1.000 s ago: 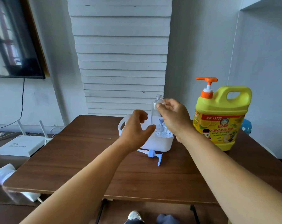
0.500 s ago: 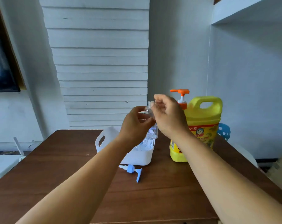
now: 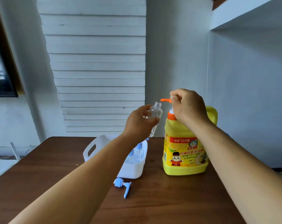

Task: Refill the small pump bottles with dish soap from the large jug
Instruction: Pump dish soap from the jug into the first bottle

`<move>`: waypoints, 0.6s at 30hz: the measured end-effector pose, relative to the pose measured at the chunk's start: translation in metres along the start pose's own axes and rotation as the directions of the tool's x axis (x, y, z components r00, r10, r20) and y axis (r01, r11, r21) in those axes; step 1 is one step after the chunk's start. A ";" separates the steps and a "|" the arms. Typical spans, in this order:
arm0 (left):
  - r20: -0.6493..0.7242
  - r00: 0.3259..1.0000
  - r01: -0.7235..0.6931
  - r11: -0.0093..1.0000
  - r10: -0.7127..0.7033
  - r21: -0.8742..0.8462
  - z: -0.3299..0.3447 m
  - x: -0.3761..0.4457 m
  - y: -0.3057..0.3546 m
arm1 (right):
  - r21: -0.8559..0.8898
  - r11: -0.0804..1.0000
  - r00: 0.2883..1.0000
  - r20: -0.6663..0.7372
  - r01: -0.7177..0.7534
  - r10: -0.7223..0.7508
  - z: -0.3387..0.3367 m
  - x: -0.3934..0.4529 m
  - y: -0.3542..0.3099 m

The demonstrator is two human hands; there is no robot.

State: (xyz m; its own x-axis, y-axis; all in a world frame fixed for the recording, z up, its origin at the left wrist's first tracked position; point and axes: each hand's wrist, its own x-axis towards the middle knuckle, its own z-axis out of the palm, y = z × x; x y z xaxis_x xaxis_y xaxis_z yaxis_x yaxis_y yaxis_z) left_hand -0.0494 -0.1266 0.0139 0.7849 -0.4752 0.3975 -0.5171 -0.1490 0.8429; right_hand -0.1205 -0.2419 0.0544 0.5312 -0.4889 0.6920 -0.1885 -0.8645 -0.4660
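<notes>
The dark wood-grain counter (image 3: 169, 199) carries a large yellow plastic jug (image 3: 185, 152), glossy and labelled, standing toward its far right edge; beside it sits a white matte plastic caddy (image 3: 133, 168) holding what look like more small bottles. The left hand (image 3: 138, 125) grips a clear, seemingly empty cylindrical bottle (image 3: 155, 113), threaded neck open, held up just beside the jug's orange spout (image 3: 165, 100). The right hand (image 3: 188, 107) is curled over the pump head. A blue pump top (image 3: 123, 185) lies loose near the caddy. Filling appears about to start; capping and the remaining bottles are left.
</notes>
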 end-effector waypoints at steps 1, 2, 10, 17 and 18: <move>0.004 1.000 -0.003 1.000 0.002 0.004 0.000 0.002 0.001 | 0.005 1.000 1.000 0.017 -0.010 0.010 -0.001 0.002 0.000; 0.011 1.000 -0.004 1.000 0.004 0.007 0.000 0.003 0.001 | 0.011 1.000 0.999 0.036 -0.015 0.015 -0.003 0.003 0.001; 0.026 0.997 -0.077 0.989 0.074 0.129 0.002 0.014 0.003 | 0.070 0.997 0.995 0.091 0.026 -0.032 -0.010 0.005 0.007; 0.001 0.986 -0.161 0.945 0.167 0.283 -0.002 0.018 -0.001 | 0.017 0.999 0.993 0.111 0.032 -0.034 -0.007 0.004 0.004; 0.005 0.986 -0.163 0.941 0.170 0.296 -0.002 0.018 -0.001 | 0.013 0.999 0.993 0.111 0.030 -0.031 -0.006 0.003 0.004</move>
State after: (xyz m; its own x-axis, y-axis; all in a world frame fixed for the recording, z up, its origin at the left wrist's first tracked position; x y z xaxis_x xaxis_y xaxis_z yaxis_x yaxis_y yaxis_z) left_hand -0.0344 -0.1336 0.0211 0.6843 -0.4975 0.5331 -0.7159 -0.3197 0.6207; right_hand -0.1243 -0.2473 0.0582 0.6255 -0.4455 0.6405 -0.1615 -0.8771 -0.4523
